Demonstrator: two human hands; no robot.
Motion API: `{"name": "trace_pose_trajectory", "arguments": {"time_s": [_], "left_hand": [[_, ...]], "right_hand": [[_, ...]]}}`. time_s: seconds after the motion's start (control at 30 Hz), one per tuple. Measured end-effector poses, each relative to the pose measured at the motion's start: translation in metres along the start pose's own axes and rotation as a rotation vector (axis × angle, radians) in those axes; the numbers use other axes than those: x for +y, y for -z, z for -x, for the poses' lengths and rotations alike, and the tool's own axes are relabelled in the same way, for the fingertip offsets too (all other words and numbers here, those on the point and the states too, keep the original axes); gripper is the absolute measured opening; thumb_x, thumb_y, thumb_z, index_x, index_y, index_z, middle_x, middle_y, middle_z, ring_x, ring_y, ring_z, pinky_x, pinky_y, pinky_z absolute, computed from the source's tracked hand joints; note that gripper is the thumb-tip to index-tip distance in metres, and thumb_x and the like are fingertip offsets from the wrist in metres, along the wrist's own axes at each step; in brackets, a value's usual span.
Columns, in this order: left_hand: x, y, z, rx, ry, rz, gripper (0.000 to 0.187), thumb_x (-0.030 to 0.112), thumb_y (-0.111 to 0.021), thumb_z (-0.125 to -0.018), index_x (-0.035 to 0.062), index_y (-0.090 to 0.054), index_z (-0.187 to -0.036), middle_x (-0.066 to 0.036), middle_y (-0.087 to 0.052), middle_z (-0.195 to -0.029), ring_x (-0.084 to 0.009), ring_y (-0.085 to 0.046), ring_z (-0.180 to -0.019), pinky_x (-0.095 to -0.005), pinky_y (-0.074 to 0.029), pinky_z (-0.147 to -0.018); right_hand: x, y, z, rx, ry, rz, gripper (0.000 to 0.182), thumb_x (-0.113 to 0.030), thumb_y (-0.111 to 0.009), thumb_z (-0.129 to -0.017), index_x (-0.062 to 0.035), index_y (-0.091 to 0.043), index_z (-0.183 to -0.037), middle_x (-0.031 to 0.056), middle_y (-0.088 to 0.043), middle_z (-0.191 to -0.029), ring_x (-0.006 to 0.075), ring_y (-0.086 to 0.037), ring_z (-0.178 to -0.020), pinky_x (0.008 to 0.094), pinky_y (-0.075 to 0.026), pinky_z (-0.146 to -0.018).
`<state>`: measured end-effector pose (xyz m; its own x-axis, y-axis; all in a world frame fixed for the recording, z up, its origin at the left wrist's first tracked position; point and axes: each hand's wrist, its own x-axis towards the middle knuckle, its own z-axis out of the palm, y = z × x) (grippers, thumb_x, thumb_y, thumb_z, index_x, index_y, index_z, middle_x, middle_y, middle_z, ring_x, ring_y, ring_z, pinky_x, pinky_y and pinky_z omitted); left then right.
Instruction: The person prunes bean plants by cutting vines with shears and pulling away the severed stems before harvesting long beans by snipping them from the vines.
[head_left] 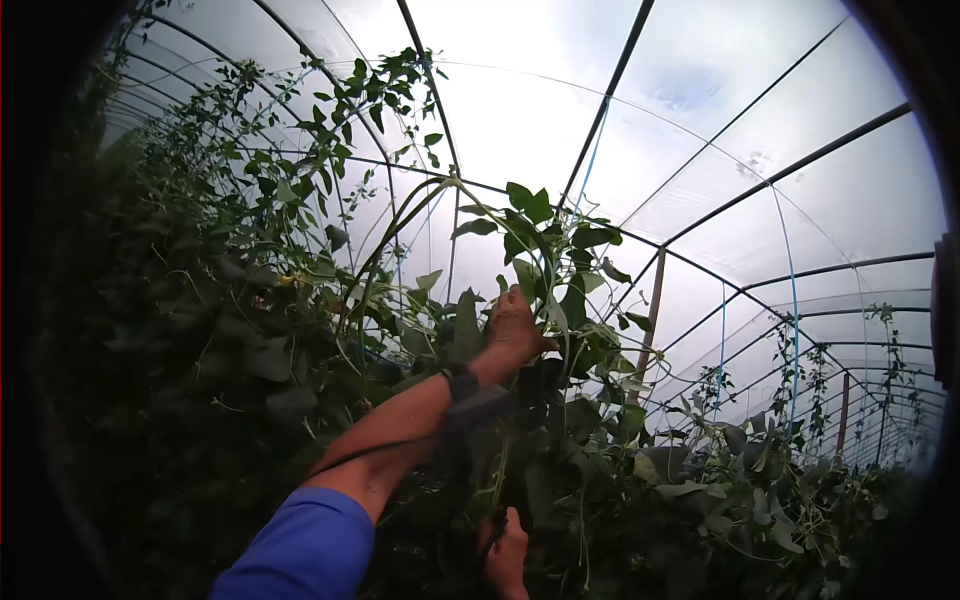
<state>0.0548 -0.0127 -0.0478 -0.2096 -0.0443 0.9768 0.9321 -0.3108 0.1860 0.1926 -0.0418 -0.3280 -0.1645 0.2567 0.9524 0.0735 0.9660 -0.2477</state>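
Left hand: I have my left hand (514, 326) raised near the middle of the head view, up among the leaves of a climbing vine (592, 237). Its fingertips are bunched close together at the top, against the foliage, while one digit sticks out to the right; I cannot tell whether they are clamped on a stem.
Right hand: My right hand (507, 556) is low, near the bottom edge, well below the left. Its fingers look curled beside the hanging stems (497, 470), but shadow and blur keep me from telling what, if anything, they close on.
Vine: It climbs around and above my left hand, with broad green leaves. Arching stems (392, 228) bend down to its left.
Wrist and sleeve: A dark band (460, 384) circles my left wrist, a blurred dark object beside it. A blue sleeve (305, 545) covers the arm further back.
Surroundings: Dense foliage (190, 400) fills the left side. A wooden post (651, 312) stands tilted to the right of the vine, and blue strings (794, 300) hang further right.
Overhead: Dark curved frame bars (835, 147) carry a pale translucent cover (730, 75).
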Motion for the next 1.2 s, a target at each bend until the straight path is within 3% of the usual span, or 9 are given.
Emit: {"name": "trace_pose_trajectory", "arguments": {"time_s": [0.07, 0.17, 0.27, 0.33, 0.37, 0.4, 0.47, 0.6, 1.2], "left_hand": [[0.008, -0.005, -0.019, -0.105, 0.132, 0.158, 0.096, 0.024, -0.086, -0.051, -0.0098, -0.027, -0.119, -0.028, -0.044, -0.118, -0.0384, -0.043, -0.116, -0.0394, -0.040, -0.098], [-0.003, -0.044, -0.055, -0.191, 0.376, 0.224, 0.105, 0.024, -0.087, -0.049, -0.0148, -0.023, -0.122, -0.030, -0.054, -0.110, -0.0359, -0.056, -0.106, -0.0341, -0.045, -0.091], [-0.030, -0.096, -0.088, -0.172, 0.332, 0.340, 0.082, 0.022, -0.083, -0.053, -0.0123, -0.040, -0.113, -0.023, -0.059, -0.107, -0.0338, -0.059, -0.101, -0.0372, -0.048, -0.086], [-0.029, -0.087, -0.092, -0.294, 0.325, 0.391, 0.021, 0.017, -0.057, -0.081, -0.0029, -0.057, -0.085, -0.015, -0.060, -0.082, -0.0280, -0.061, -0.063, -0.0404, -0.045, -0.046], [-0.036, -0.095, -0.105, -0.416, 0.339, 0.600, 0.050, 0.013, -0.070, -0.070, -0.0004, -0.052, -0.114, -0.015, -0.058, -0.116, -0.0263, -0.059, -0.103, -0.0356, -0.047, -0.086], [-0.066, -0.129, -0.121, -0.415, 0.336, 0.606, 0.050, 0.013, -0.070, -0.070, -0.0004, -0.052, -0.114, -0.015, -0.058, -0.116, -0.0263, -0.059, -0.103, -0.0356, -0.047, -0.086], [-0.140, -0.197, -0.147, -0.415, -0.807, 0.996, 0.038, 0.011, -0.058, -0.080, 0.0039, -0.052, -0.117, -0.015, -0.055, -0.121, -0.0257, -0.056, -0.107, -0.0341, -0.044, -0.089], [-0.120, -0.157, -0.117, -0.191, -0.708, 0.024, 0.055, 0.002, -0.054, -0.076, 0.0182, -0.048, -0.128, -0.009, -0.056, -0.106, -0.0239, -0.053, -0.092, -0.0337, -0.044, -0.080], [-0.132, -0.168, -0.118, 0.170, -0.477, 0.491, 0.046, 0.003, -0.050, -0.085, 0.0118, -0.044, -0.130, -0.006, -0.057, -0.105, -0.0210, -0.054, -0.089, -0.0320, -0.044, -0.081]], "right_hand": [[0.011, -0.003, 0.004, -0.054, -0.053, 0.028, 0.012, -0.009, -0.055, -0.082, 0.0016, -0.049, -0.083, 0.0142, -0.056, -0.068, 0.0209, -0.058, -0.062, 0.0336, -0.045, -0.058], [0.000, -0.006, 0.009, 0.111, 0.297, 0.083, 0.020, -0.004, -0.049, -0.084, 0.0053, -0.049, -0.102, 0.0236, -0.052, -0.066, 0.0399, -0.047, -0.053, 0.0421, -0.037, -0.048], [0.021, -0.011, 0.015, 0.140, 0.317, 0.129, 0.029, -0.001, -0.046, -0.082, 0.0082, -0.047, -0.110, 0.0249, -0.051, -0.066, 0.0420, -0.048, -0.055, 0.0409, -0.038, -0.050], [0.022, -0.015, 0.010, 0.133, 0.392, 0.116, 0.026, 0.000, -0.046, -0.081, 0.0080, -0.047, -0.106, 0.0239, -0.050, -0.065, 0.0410, -0.048, -0.055, 0.0397, -0.038, -0.051], [0.018, -0.011, 0.016, 0.043, 0.223, 0.069, 0.021, -0.001, -0.046, -0.081, 0.0078, -0.048, -0.101, 0.0223, -0.049, -0.063, 0.0392, -0.049, -0.055, 0.0396, -0.038, -0.050], [0.016, -0.011, 0.017, 0.045, 0.227, 0.075, 0.021, -0.001, -0.046, -0.081, 0.0078, -0.048, -0.101, 0.0223, -0.049, -0.063, 0.0392, -0.049, -0.055, 0.0396, -0.038, -0.050], [0.018, -0.014, 0.018, 0.031, 0.179, 0.054, 0.017, -0.002, -0.049, -0.083, 0.0073, -0.048, -0.097, 0.0204, -0.049, -0.062, 0.0376, -0.049, -0.053, 0.0388, -0.038, -0.049], [0.033, -0.024, 0.019, 0.120, 0.282, 0.106, 0.016, -0.004, -0.052, -0.084, 0.0064, -0.050, -0.096, 0.0177, -0.048, -0.060, 0.0339, -0.048, -0.049, 0.0368, -0.037, -0.046], [0.004, -0.011, 0.012, 0.118, 0.261, 0.156, 0.008, -0.003, -0.051, -0.083, 0.0000, -0.049, -0.090, 0.0170, -0.048, -0.061, 0.0353, -0.049, -0.051, 0.0373, -0.038, -0.047]]}}
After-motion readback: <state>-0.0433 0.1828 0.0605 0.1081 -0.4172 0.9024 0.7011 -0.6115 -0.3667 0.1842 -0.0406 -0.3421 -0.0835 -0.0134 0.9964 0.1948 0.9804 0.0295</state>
